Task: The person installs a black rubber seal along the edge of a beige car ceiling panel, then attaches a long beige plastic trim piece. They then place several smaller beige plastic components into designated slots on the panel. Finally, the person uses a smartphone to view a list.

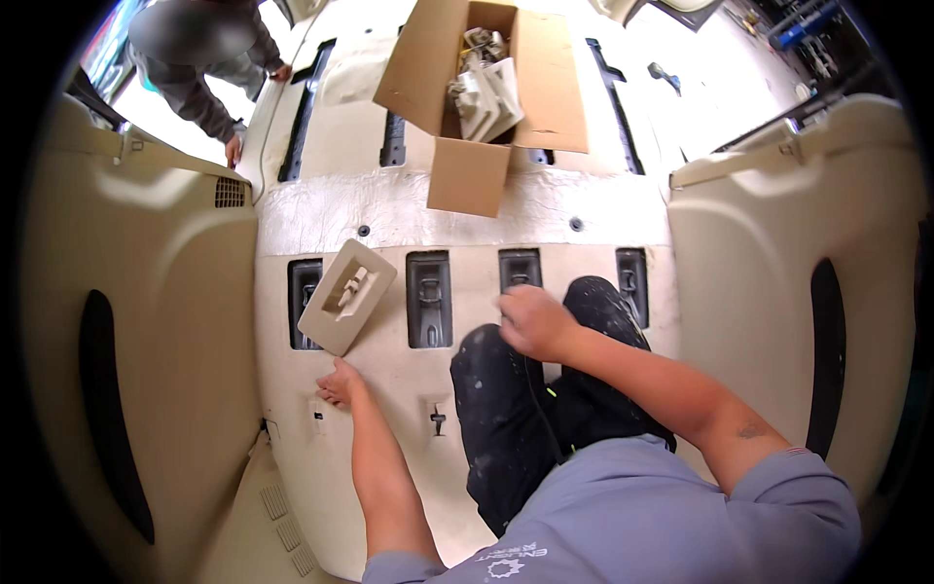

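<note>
My left hand (338,383) rests low over the beige carpeted floor, fingers apart, beside a small cut slot (318,417). Just beyond it a beige plastic trim cover (331,310) with a recessed middle lies tilted, partly over a dark floor recess (299,277). My right hand (535,323) is curled closed above my knee, near another dark floor recess (520,263). What its fingers hold, if anything, is hidden. A second slot (438,419) with a dark fitting in it lies between my left forearm and my leg.
An open cardboard box (467,175) with beige plastic parts (486,102) stands ahead. Beige side panels (165,263) wall both sides of the vehicle. At the far left another person (199,83) leans in. A cordless tool (664,76) lies beyond the right doorway.
</note>
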Available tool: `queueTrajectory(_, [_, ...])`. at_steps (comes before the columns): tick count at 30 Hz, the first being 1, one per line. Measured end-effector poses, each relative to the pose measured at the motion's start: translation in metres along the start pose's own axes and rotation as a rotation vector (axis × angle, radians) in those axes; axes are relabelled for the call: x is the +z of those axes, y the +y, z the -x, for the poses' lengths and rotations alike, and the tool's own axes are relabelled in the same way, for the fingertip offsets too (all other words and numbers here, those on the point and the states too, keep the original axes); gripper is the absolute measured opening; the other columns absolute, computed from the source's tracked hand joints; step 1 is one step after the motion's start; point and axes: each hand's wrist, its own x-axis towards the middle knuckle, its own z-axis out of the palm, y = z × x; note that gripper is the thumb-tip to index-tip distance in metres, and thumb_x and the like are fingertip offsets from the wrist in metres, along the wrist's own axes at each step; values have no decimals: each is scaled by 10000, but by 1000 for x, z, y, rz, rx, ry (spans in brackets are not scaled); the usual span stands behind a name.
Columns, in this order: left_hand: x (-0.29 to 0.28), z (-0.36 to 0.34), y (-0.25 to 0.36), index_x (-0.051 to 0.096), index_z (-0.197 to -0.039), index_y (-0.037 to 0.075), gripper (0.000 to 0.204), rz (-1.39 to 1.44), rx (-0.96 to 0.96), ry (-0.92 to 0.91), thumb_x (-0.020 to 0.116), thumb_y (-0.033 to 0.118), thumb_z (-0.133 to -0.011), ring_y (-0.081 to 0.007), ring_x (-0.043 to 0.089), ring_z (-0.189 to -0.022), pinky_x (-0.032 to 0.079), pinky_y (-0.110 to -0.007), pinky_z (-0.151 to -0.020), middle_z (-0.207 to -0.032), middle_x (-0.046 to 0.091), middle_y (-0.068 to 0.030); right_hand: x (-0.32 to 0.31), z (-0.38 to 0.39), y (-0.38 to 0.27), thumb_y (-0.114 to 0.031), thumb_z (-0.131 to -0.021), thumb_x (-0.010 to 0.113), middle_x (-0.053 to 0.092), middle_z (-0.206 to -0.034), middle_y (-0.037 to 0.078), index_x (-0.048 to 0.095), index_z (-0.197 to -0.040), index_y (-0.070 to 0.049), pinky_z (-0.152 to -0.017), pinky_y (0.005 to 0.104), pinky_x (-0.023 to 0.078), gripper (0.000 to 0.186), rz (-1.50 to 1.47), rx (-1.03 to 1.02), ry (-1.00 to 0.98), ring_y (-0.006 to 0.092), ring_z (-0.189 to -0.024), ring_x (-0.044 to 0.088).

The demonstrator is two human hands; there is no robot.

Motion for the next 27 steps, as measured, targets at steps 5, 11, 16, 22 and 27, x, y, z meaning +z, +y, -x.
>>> queueTrajectory(5, [-59, 96, -65, 516, -1425, -73, 665, 530, 651, -773, 689, 389, -979, -397, 520, -1352, 390, -448, -1156, -1441, 556, -269, -75, 250, 13, -369, -959, 652, 615, -1186, 280, 576, -1315, 69, -992, 485, 478, 569, 366, 567, 4, 430, -1141, 589])
queueTrajectory(11, [-163, 254, -120, 399, -1517, -81, 795, 388, 1082, -784, 684, 432, -981, -432, 417, -1444, 318, -463, -1216, -1526, 457, -299, -69, 323, 34, -502, -1025, 571, 530, -1437, 368, 440, -1463, 141, -1160, 462, 395, 789, -108, 773, 161, 476, -1361, 513])
queueTrajectory(16, [-198, 274, -151, 273, -1579, -75, 902, 234, 1167, -681, 704, 421, -960, -472, 330, -1482, 270, -493, -1237, -1587, 349, -327, -59, 320, 75, -458, -1042, 569, 482, -1526, 315, 387, -1524, 99, -1204, 406, 335, 758, -256, 752, 134, 401, -1453, 452])
queueTrajectory(22, [-228, 300, -178, 222, -1601, -59, 964, 358, 1136, -733, 728, 419, -934, -476, 275, -1501, 235, -495, -1250, -1611, 287, -330, -53, 349, 102, -487, -1045, 563, 528, -1505, 255, 403, -1528, 81, -1182, 364, 349, 762, -593, 746, 254, 318, -1422, 487])
queueTrajectory(27, [-215, 302, -177, 242, -1596, -55, 954, 349, 1121, -650, 726, 422, -925, -464, 291, -1493, 243, -498, -1245, -1591, 325, -317, -47, 364, 109, -478, -1085, 489, 595, -1420, 209, 452, -1486, 87, -1157, 345, 368, 694, -587, 771, 281, 261, -1356, 529])
